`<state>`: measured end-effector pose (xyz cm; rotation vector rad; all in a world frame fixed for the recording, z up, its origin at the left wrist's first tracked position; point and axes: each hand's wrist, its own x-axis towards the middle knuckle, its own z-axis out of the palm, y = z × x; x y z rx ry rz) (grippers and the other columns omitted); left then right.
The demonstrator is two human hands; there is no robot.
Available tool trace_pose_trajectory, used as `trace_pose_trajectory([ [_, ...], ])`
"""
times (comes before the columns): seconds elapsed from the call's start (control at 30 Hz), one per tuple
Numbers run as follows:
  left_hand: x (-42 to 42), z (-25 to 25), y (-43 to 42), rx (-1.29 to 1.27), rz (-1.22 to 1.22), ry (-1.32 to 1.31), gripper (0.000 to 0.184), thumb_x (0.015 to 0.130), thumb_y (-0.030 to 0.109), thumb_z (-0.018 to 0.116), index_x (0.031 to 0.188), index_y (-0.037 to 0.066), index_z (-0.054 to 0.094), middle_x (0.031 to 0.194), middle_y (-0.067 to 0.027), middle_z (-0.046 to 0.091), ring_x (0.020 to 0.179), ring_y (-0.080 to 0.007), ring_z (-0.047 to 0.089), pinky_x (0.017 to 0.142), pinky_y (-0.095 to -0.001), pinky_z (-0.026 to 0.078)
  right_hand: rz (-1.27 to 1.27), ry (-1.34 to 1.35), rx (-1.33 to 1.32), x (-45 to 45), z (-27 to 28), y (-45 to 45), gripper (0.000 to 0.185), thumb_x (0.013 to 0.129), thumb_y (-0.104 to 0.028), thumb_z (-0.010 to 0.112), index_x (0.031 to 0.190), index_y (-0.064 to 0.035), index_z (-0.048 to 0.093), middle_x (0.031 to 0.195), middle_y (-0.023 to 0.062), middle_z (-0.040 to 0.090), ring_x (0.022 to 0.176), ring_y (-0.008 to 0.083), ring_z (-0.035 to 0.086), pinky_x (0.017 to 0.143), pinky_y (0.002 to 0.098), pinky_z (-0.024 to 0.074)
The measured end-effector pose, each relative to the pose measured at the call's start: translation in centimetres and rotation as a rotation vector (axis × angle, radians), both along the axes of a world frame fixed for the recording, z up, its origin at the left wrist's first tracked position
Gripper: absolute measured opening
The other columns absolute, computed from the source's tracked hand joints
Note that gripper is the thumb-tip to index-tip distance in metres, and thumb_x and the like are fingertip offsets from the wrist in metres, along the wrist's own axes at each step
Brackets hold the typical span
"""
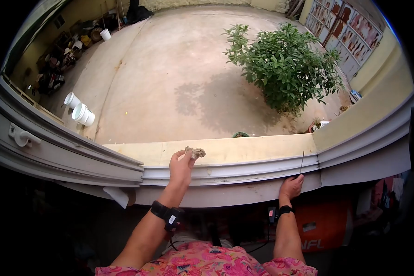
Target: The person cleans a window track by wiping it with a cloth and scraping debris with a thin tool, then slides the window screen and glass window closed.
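Note:
My left hand (181,166) is raised over the window sill (170,149), its fingers closed on a small crumpled, dirty greyish-brown rag (197,152). At the right, my right hand (291,186) is closed around the lower end of a thin dark rod (302,162). The rod points upward, its tip near the right end of the white window track (234,172); whether it touches the frame, I cannot tell. The fingers hide the rod's lower end, so its exact kind does not show.
Side frames with a white handle (23,136) flank the opening. Outside are a concrete yard (147,78), a leafy bush (285,64), white buckets (83,114) and a rusty gate (345,32). Below the sill stands an orange box (324,230). Both wrists wear black straps with cables.

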<state>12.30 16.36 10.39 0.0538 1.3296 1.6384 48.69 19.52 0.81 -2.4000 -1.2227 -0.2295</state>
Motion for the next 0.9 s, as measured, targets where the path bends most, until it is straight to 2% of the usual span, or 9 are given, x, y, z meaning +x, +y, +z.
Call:
trace_pose_trajectory([
  [0.07, -2.1, 2.0, 1.4, 0.131, 0.054, 0.073, 0.030, 0.082, 0.000, 0.058, 0.106, -0.003, 0.040, 0.094, -0.0126, 0.057, 0.083, -0.0161, 0.059, 0.074, -0.0246, 0.051, -0.041, 0.002, -0.031, -0.1, 0.0, 0.2, 0.017, 0.081, -0.015, 0.049, 0.095, -0.0043, 0.044, 0.095, 0.0170, 0.055, 0.087, 0.0373, 0.055, 0.069, 0.0475, 0.0442],
  [0.17, -6.5, 1.3, 1.1, 0.153, -0.055, 0.675, 0.027, 0.082, 0.000, 0.058, 0.104, -0.002, 0.044, 0.090, -0.0097, 0.057, 0.080, -0.0120, 0.058, 0.072, -0.0224, 0.048, -0.034, -0.002, -0.022, -0.3, 0.3, 0.1, 0.017, 0.082, -0.015, 0.048, 0.095, -0.0043, 0.044, 0.095, 0.0171, 0.055, 0.087, 0.0374, 0.055, 0.069, 0.0474, 0.0444],
  [0.27, -9.4, 0.3, -2.3, -0.088, -0.173, 1.370, 0.021, 0.076, -0.004, 0.058, 0.096, 0.001, 0.052, 0.090, -0.0129, 0.057, 0.081, -0.0237, 0.059, 0.072, -0.0308, 0.047, -0.024, 0.000, -0.013, -0.3, 0.4, 0.0, 0.016, 0.082, -0.014, 0.048, 0.094, -0.0041, 0.044, 0.094, 0.0170, 0.055, 0.087, 0.0377, 0.055, 0.069, 0.0476, 0.0443],
  [0.37, -9.9, -0.7, -5.7, -0.085, -0.270, 1.672, 0.021, 0.075, -0.004, 0.056, 0.095, 0.001, 0.055, 0.091, -0.0151, 0.056, 0.083, -0.0324, 0.056, 0.073, -0.0365, 0.046, -0.010, 0.021, -0.002, -0.7, 1.2, -0.1, 0.016, 0.082, -0.014, 0.048, 0.093, -0.0035, 0.044, 0.094, 0.0173, 0.055, 0.088, 0.0379, 0.054, 0.070, 0.0474, 0.0439],
  [0.47, -9.8, -2.1, -7.1, -0.265, -0.395, 1.711, 0.021, 0.077, -0.002, 0.055, 0.097, 0.003, 0.056, 0.090, -0.0155, 0.055, 0.084, -0.0347, 0.054, 0.072, -0.0395, 0.045, -0.011, 0.029, -0.025, -0.4, 0.8, 0.0, 0.016, 0.082, -0.013, 0.048, 0.093, -0.0028, 0.043, 0.095, 0.0179, 0.055, 0.089, 0.0383, 0.053, 0.071, 0.0472, 0.0434],
  [0.63, -5.6, -2.6, -5.6, -0.176, -0.479, 1.787, 0.020, 0.077, -0.001, 0.051, 0.092, 0.005, 0.061, 0.083, -0.0157, 0.055, 0.081, -0.0336, 0.051, 0.072, -0.0385, 0.044, -0.017, 0.030, -0.025, -0.6, 0.9, 0.0, 0.017, 0.081, -0.013, 0.049, 0.093, -0.0024, 0.043, 0.094, 0.0183, 0.054, 0.089, 0.0386, 0.053, 0.072, 0.0471, 0.0430],
  [0.8, 1.0, -1.5, -1.2, -0.019, -0.664, 1.609, 0.016, 0.078, 0.002, 0.058, 0.093, 0.004, 0.064, 0.086, -0.0152, 0.060, 0.081, -0.0308, 0.055, 0.073, -0.0353, 0.045, 0.000, 0.029, -0.009, -0.7, 1.1, -0.1, 0.017, 0.081, -0.013, 0.049, 0.093, -0.0025, 0.043, 0.094, 0.0183, 0.054, 0.089, 0.0388, 0.053, 0.072, 0.0473, 0.0432],
  [0.87, 2.5, 0.0, 1.2, -0.008, -0.799, 1.034, 0.022, 0.081, 0.001, 0.056, 0.102, 0.000, 0.060, 0.091, -0.0161, 0.062, 0.082, -0.0252, 0.060, 0.074, -0.0283, 0.047, -0.021, 0.051, -0.049, -0.5, 1.2, -0.1, 0.018, 0.082, -0.014, 0.047, 0.095, -0.0031, 0.042, 0.096, 0.0192, 0.054, 0.090, 0.0396, 0.053, 0.070, 0.0494, 0.0432],
  [0.9, 2.2, -0.5, 2.2, 0.117, -0.615, 0.765, 0.022, 0.082, 0.002, 0.056, 0.104, -0.001, 0.059, 0.093, -0.0144, 0.063, 0.083, -0.0213, 0.061, 0.073, -0.0263, 0.048, -0.022, 0.047, -0.045, -0.6, 1.5, 0.0, 0.018, 0.082, -0.014, 0.047, 0.095, -0.0031, 0.042, 0.096, 0.0192, 0.054, 0.090, 0.0396, 0.053, 0.070, 0.0494, 0.0432],
])
